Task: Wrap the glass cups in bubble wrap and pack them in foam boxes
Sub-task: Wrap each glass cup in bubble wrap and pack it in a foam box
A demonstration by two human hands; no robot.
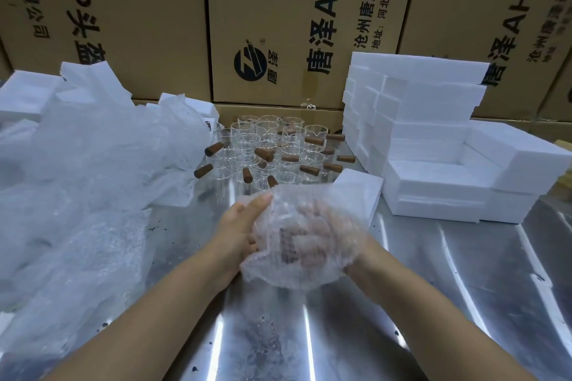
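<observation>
Above the metal table [464,288], both hands hold a bundle of bubble wrap [278,269] with a glass cup inside; its brown wooden handle shows dimly through the film. My left hand [241,226] grips the bundle's left side, thumb on the top edge. My right hand [325,226] lies under and behind the wrap, its fingers curled round the bundle and seen through the film. Several bare glass cups with wooden handles [272,148] stand in a cluster just beyond. An open foam box [433,176] sits at the right.
A heap of loose bubble wrap sheets [77,195] covers the table's left side. Stacked white foam boxes and lids [418,96] rise at the back right, and a small foam block [359,192] lies by the bundle. Large cardboard cartons [278,25] wall off the back.
</observation>
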